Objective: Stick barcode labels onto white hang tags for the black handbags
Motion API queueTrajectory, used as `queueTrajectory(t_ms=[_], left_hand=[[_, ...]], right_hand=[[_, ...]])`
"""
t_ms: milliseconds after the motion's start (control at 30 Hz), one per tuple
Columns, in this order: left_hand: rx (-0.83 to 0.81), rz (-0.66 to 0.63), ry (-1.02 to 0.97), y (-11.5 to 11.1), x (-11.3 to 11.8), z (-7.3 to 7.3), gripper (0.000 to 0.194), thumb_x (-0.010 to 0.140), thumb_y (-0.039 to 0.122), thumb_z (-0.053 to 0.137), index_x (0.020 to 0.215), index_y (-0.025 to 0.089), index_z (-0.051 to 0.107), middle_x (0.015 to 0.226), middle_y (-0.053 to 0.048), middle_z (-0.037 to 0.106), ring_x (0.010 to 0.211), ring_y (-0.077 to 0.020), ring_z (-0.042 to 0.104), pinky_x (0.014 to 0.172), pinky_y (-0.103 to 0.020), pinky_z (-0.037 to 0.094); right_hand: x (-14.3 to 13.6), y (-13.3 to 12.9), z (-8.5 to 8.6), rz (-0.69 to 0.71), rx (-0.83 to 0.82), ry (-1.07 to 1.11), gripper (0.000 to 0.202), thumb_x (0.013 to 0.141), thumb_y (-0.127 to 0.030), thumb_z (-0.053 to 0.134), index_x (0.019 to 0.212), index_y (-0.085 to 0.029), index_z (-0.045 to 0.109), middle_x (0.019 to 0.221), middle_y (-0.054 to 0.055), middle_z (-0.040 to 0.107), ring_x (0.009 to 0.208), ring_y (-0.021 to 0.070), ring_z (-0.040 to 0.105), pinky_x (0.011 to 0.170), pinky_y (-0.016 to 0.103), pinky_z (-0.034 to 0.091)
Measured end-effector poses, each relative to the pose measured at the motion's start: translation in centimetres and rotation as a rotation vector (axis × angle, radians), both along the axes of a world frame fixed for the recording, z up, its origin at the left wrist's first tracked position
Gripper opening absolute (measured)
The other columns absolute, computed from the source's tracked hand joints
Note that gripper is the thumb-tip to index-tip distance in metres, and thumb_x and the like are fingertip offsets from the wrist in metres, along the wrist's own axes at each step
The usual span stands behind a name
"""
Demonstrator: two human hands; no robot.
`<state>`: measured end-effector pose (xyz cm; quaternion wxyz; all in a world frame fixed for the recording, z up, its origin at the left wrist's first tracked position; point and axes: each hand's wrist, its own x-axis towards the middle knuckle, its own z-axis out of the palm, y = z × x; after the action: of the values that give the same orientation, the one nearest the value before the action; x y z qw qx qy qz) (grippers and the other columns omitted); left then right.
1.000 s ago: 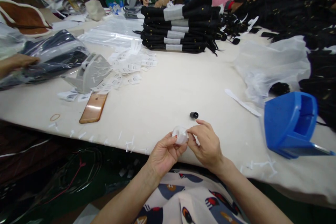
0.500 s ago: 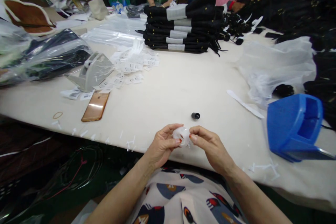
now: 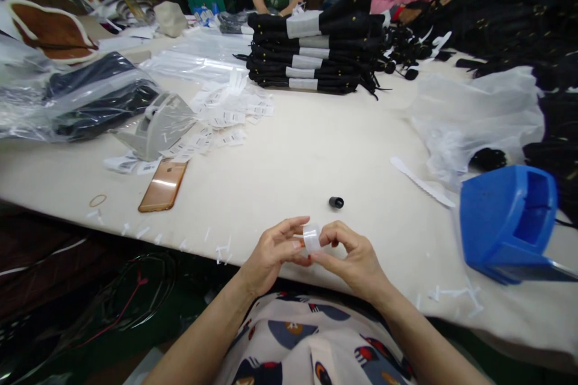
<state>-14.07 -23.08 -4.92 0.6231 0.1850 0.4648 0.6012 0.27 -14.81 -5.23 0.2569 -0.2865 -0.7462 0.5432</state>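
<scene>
Left hand (image 3: 271, 252): I see its fingers curled, thumb and fingertips pinching the small white plastic piece (image 3: 311, 238) from its left side.
Right hand (image 3: 354, 255): closed on the same piece from the right; I judge the two-sided pinch steadies something so small.
Piece: held above the near edge of the desk (image 3: 289, 162).
Black cap (image 3: 336, 202): lies on the desk just beyond the hands.
Blue holder (image 3: 510, 222): well to the right.
Phone (image 3: 163, 185): flat on the left.
</scene>
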Motion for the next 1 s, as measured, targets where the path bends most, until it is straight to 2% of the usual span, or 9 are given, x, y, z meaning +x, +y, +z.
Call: queueTrajectory(t_ms=[133, 300, 400, 467, 533, 600, 667, 833, 1000], left_hand=[[-0.095, 0.125, 0.078, 0.3, 0.4, -0.2, 0.034, 0.062, 0.023, 0.073, 0.093, 0.013, 0.061, 0.075, -0.003, 0.061, 0.065, -0.0101, 0.054, 0.056, -0.019, 0.043], [-0.098, 0.205, -0.059, 0.9, 0.2, -0.6, 0.034, 0.057, 0.023, 0.076, 0.086, 0.013, 0.061, 0.077, -0.004, 0.062, 0.060, -0.0106, 0.055, 0.054, -0.021, 0.044], [-0.087, 0.208, -0.092, 1.0, 0.2, -0.7, 0.034, 0.058, 0.023, 0.075, 0.086, 0.012, 0.060, 0.077, -0.004, 0.062, 0.060, -0.0111, 0.055, 0.053, -0.022, 0.044], [-0.068, 0.215, -0.093, 0.9, 0.3, -0.7, 0.034, 0.058, 0.022, 0.075, 0.087, 0.012, 0.060, 0.077, -0.004, 0.062, 0.061, -0.0108, 0.055, 0.054, -0.021, 0.044], [-0.048, 0.226, -0.085, 0.8, 0.3, -0.6, 0.034, 0.058, 0.021, 0.076, 0.088, 0.012, 0.061, 0.078, -0.004, 0.062, 0.063, -0.0104, 0.055, 0.056, -0.020, 0.043], [-0.025, 0.232, -0.082, 0.7, 0.2, -0.4, 0.035, 0.057, 0.021, 0.076, 0.088, 0.013, 0.061, 0.079, -0.004, 0.062, 0.064, -0.0102, 0.056, 0.057, -0.020, 0.044], [-0.007, 0.230, -0.092, 0.8, 0.1, -0.2, 0.035, 0.057, 0.020, 0.077, 0.088, 0.013, 0.062, 0.079, -0.003, 0.062, 0.065, -0.0099, 0.055, 0.058, -0.020, 0.044], [0.022, 0.230, -0.118, 1.3, 0.5, -0.2, 0.035, 0.057, 0.019, 0.077, 0.088, 0.014, 0.062, 0.080, -0.004, 0.062, 0.068, -0.0100, 0.055, 0.060, -0.019, 0.045], [0.020, 0.221, -0.129, 1.3, 0.8, -0.5, 0.035, 0.058, 0.020, 0.076, 0.089, 0.014, 0.061, 0.080, -0.004, 0.063, 0.068, -0.0108, 0.056, 0.061, -0.020, 0.044]], right_hand=[[0.3, 1.2, 0.3, 0.094, 0.142, -0.008, 0.012, 0.073, -0.028, 0.063, 0.080, -0.021, 0.056, 0.079, 0.001, 0.057, 0.077, 0.0144, 0.054, 0.070, 0.029, 0.044], [1.2, 6.5, -1.1, -0.173, 0.348, -0.208, 0.032, 0.075, -0.031, 0.059, 0.106, -0.022, 0.054, 0.104, 0.007, 0.053, 0.084, 0.0171, 0.056, 0.072, 0.034, 0.046], [0.6, 8.4, -3.4, -0.182, 0.402, -0.288, 0.036, 0.069, -0.030, 0.063, 0.103, -0.020, 0.057, 0.102, 0.008, 0.055, 0.081, 0.0183, 0.056, 0.076, 0.039, 0.046], [0.0, 8.5, -4.5, -0.202, 0.285, -0.218, 0.029, 0.070, -0.030, 0.062, 0.096, -0.018, 0.060, 0.092, 0.006, 0.060, 0.079, 0.0177, 0.057, 0.077, 0.039, 0.047], [-0.2, 8.0, -4.9, -0.241, 0.058, -0.049, 0.027, 0.070, -0.031, 0.064, 0.093, -0.018, 0.059, 0.086, 0.004, 0.063, 0.077, 0.0165, 0.059, 0.075, 0.037, 0.048], [-0.2, 7.2, -4.4, -0.245, -0.157, 0.123, 0.031, 0.067, -0.031, 0.069, 0.094, -0.020, 0.058, 0.086, 0.002, 0.065, 0.077, 0.0151, 0.060, 0.075, 0.035, 0.050], [0.1, 6.3, -3.5, -0.208, -0.267, 0.216, 0.032, 0.064, -0.028, 0.072, 0.092, -0.021, 0.059, 0.085, 0.001, 0.065, 0.078, 0.0142, 0.061, 0.076, 0.034, 0.050], [0.7, 4.8, -1.5, -0.154, -0.307, 0.252, 0.032, 0.062, -0.024, 0.074, 0.090, -0.022, 0.059, 0.086, 0.001, 0.065, 0.079, 0.0146, 0.062, 0.074, 0.033, 0.052], [1.1, 3.7, -0.9, -0.098, -0.292, 0.244, 0.031, 0.065, -0.023, 0.073, 0.092, -0.022, 0.058, 0.091, 0.002, 0.064, 0.083, 0.0153, 0.061, 0.077, 0.033, 0.052]])
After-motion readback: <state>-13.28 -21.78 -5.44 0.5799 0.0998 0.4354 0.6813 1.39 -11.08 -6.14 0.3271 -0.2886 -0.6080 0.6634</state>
